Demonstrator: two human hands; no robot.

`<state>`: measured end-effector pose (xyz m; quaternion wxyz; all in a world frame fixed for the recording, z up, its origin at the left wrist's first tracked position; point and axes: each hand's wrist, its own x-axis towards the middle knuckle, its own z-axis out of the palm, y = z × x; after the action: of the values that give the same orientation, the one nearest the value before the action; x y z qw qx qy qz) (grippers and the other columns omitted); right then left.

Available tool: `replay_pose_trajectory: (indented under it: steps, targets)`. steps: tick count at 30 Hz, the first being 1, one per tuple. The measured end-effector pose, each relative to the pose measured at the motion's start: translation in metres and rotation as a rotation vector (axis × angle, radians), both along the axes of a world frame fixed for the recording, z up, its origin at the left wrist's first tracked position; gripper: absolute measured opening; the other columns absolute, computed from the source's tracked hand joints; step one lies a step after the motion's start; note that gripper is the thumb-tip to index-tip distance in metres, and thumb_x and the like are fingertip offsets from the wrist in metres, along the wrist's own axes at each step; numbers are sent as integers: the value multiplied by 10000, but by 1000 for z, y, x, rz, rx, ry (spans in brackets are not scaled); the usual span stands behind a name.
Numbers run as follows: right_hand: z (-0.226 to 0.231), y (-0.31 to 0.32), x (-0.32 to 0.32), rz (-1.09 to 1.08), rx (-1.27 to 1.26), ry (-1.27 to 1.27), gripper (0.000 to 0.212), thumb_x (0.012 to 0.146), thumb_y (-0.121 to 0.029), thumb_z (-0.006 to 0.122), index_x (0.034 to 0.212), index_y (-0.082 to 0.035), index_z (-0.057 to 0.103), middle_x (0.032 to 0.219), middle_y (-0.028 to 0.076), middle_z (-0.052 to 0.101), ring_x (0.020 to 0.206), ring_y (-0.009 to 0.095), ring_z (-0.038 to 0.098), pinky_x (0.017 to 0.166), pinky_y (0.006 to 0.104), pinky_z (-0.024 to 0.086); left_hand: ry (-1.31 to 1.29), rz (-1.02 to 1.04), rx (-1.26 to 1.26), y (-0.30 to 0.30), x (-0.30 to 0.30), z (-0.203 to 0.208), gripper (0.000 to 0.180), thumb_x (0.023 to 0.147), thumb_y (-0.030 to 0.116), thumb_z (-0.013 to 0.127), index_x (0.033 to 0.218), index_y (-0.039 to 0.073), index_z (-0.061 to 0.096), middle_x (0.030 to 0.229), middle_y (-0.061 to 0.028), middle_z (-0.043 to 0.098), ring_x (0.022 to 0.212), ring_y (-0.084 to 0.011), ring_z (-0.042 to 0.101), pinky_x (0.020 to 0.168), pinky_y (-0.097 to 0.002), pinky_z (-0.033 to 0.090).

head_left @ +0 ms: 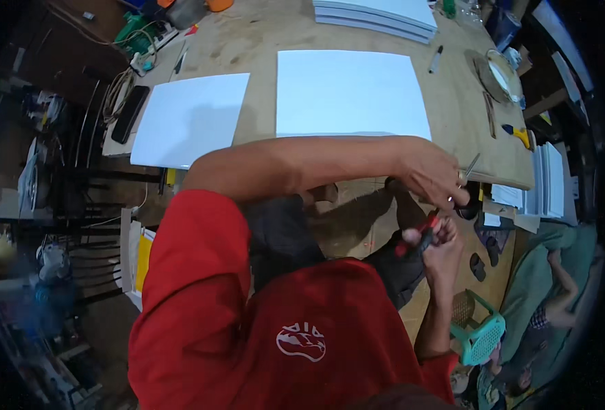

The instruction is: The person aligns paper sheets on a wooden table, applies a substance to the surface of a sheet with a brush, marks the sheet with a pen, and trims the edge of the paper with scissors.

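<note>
My left arm reaches across in front of me, and my left hand (434, 172) is over the table's near right edge. Its fingers are closed, and a thin grey metal rod or blade (473, 164) sticks out beside them; its other end is hidden. Just below and nearer to me, my right hand (442, 251) is closed around a small red and dark object (427, 232), whose kind I cannot make out. A large white sheet (350, 92) lies flat on the wooden table, and a second white sheet (187, 119) lies to its left, overhanging the near edge.
A thick stack of white sheets (378, 20) stands at the back. A marker (436, 59), a roll of tape (504, 75) and a yellow-handled tool (519, 134) lie to the right. A black case (130, 114) lies left. A green plastic stool (481, 335) stands at right; another person (548, 321) lies beyond it.
</note>
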<state>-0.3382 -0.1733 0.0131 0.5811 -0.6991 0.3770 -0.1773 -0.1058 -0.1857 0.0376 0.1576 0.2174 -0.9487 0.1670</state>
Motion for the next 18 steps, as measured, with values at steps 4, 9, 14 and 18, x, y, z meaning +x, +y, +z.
replay_pose_trajectory:
  steps: [4,9,14,18]
  targets:
    - [-12,10,-18,-26,420,-229,390,739,15,843,950,-82,531,914,46,691,803,134,672,729,270,556,-18,22,68,14,6,-14,130,858,138,570,892,17,536,919,-109,493,763,-271,653,679,-397,544]
    - [-20,-6,-28,286,770,-320,355,752,63,804,973,-61,556,1054,134,705,938,220,720,799,351,589,88,106,45,45,9,-9,126,855,159,571,865,41,529,904,-90,505,783,-257,669,670,-386,543]
    - [-11,-8,-17,381,710,-380,242,847,29,731,988,-79,567,1085,127,683,936,221,699,797,363,569,42,489,86,80,-1,-9,144,908,187,545,976,63,573,1024,-75,580,861,-205,686,672,-347,560]
    - [9,-50,-1,235,116,-331,187,921,-51,680,1061,-74,557,1029,83,659,845,151,638,773,291,515,459,893,-75,145,0,1,557,923,200,594,1459,154,449,1207,-102,588,1110,-264,625,926,-378,534]
